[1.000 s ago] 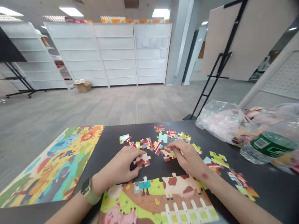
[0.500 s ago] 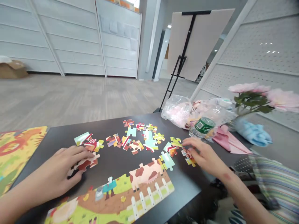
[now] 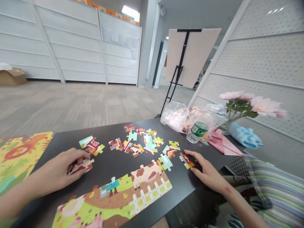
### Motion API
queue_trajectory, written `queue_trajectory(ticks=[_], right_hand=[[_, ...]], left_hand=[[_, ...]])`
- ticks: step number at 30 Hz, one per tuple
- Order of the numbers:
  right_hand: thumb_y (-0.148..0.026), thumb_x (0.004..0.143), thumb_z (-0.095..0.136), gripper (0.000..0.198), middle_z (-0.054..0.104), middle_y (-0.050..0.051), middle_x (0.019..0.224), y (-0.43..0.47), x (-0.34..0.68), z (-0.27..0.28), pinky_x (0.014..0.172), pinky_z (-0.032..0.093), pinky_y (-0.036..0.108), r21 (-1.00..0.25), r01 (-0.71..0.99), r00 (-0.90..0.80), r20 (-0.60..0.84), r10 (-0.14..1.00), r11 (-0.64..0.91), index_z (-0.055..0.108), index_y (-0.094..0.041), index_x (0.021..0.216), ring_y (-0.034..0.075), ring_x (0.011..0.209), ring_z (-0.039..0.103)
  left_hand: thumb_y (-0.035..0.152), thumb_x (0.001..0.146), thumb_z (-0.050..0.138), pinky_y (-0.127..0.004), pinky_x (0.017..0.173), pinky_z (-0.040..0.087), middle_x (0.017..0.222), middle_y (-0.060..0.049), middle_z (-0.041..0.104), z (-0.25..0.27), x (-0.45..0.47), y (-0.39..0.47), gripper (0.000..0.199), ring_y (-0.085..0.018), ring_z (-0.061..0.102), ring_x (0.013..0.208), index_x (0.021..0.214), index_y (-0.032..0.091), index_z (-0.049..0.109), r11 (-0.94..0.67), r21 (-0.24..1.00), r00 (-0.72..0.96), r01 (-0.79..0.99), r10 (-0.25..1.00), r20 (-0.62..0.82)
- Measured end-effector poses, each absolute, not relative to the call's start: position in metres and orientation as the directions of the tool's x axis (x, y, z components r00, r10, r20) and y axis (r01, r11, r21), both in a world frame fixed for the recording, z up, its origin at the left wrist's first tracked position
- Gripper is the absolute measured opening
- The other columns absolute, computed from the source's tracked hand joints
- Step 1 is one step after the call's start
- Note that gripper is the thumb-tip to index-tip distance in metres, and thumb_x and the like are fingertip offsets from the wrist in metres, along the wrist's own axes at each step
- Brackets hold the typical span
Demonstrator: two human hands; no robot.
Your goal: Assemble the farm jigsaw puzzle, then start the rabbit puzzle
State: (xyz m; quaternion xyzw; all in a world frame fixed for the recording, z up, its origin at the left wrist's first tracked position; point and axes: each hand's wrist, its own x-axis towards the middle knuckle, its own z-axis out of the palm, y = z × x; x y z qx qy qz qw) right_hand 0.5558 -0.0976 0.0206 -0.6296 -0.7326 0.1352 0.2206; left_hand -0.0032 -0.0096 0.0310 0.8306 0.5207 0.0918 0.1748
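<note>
My left hand (image 3: 65, 167) is closed on a brown-and-white puzzle piece (image 3: 84, 165), thumb below and curled fingers above; the fingers hide part of it. Just beyond are pieces with a red barn (image 3: 93, 145). My right hand (image 3: 205, 169) is open, thumb and forefinger apart at the edge of a colourful puzzle piece (image 3: 186, 161) lying on the table. Between the hands, a joined puzzle section (image 3: 123, 196) shows a cow, a white fence and a hen. Several loose pieces (image 3: 136, 150) lie scattered beyond it.
The dark table (image 3: 106, 171) carries a yellow-orange picture sheet (image 3: 26, 152) at left. At right are a green-labelled plastic bottle (image 3: 197, 131), clear plastic bags (image 3: 174, 115), a pink cloth (image 3: 222, 142), a blue cloth (image 3: 245, 136) and pink flowers (image 3: 258, 103). An easel (image 3: 180, 68) stands behind.
My left hand has drawn the brown-and-white piece left, away from the barn pieces. My right hand's fingers have spread around its piece, which stays in place. The view has shifted slightly.
</note>
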Motion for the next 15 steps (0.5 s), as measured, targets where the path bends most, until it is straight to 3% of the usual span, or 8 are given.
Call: queue_trajectory(ticks=[7,11,15], right_hand=[[-0.023,0.085,0.058,0.048,0.066,0.011,0.135,-0.093,0.551,0.041,0.107,0.051,0.045,-0.44,0.882,-0.184,0.017,0.983,0.172,0.058,-0.023,0.132,0.028,0.122,0.064],[-0.022,0.086,0.054,0.053,0.064,0.013,0.141,-0.098,0.552,0.035,0.11,0.049,0.046,-0.444,0.867,-0.198,0.109,0.974,0.226,0.054,-0.021,0.139,0.028,0.128,0.063],[-0.045,0.088,0.061,0.046,0.071,0.014,0.13,-0.102,0.549,0.023,0.106,0.053,0.054,-0.333,0.936,-0.034,0.23,0.973,0.111,0.065,-0.02,0.127,0.034,0.118,0.069]], left_hand=[[0.055,0.086,0.06,-0.026,0.069,0.048,0.084,-0.001,0.067,0.024,-0.006,-0.005,0.036,-0.021,0.062,0.074,0.102,0.025,0.071,-0.39,0.395,0.439,0.832,0.898,-0.038],[0.05,0.09,0.059,-0.024,0.067,0.047,0.082,0.001,0.067,0.023,-0.014,-0.004,0.028,-0.019,0.062,0.072,0.098,0.026,0.072,-0.418,0.415,0.453,0.808,0.891,0.015],[0.044,0.092,0.058,-0.022,0.065,0.045,0.077,0.003,0.065,0.034,-0.024,-0.007,0.023,-0.017,0.062,0.07,0.093,0.026,0.072,-0.43,0.411,0.459,0.804,0.888,0.032]])
